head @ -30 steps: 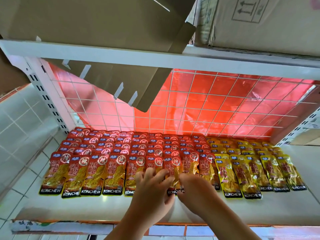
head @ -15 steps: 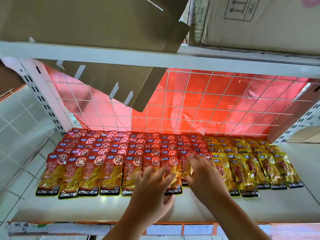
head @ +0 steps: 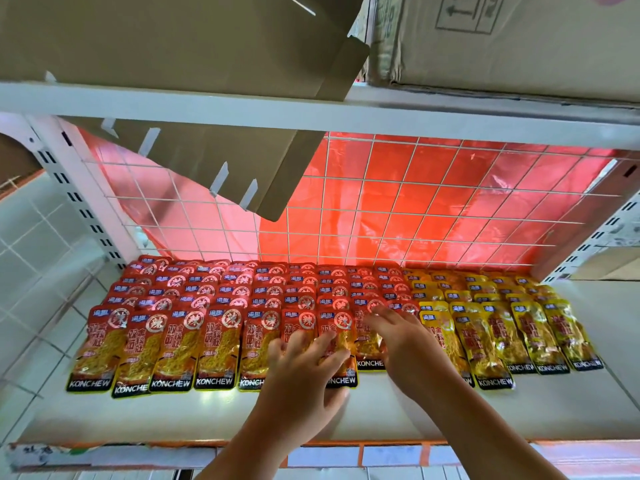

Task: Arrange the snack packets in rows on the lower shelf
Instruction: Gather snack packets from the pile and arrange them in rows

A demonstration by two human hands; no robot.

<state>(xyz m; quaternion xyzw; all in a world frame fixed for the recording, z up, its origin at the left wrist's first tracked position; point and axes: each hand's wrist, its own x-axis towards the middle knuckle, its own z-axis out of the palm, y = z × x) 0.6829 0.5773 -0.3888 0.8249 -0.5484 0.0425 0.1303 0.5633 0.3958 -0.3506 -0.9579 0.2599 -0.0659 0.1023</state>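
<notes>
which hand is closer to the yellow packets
Right. The right hand lies right beside the yellow packets; the left hand rests on red packets farther left.

The left hand [head: 304, 372] is covering the lower halves of two front-row red packets [head: 298, 325], the right hand [head: 408, 348] is hiding much of a third and a yellow packet [head: 440, 337] edge, rear rows [head: 242, 289] are overlapping, showing only tops, and both forearms [head: 485, 427] are running off the bottom edge.

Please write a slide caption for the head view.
The left hand and right hand rest on red packets beside yellow packets on a shelf.
</notes>
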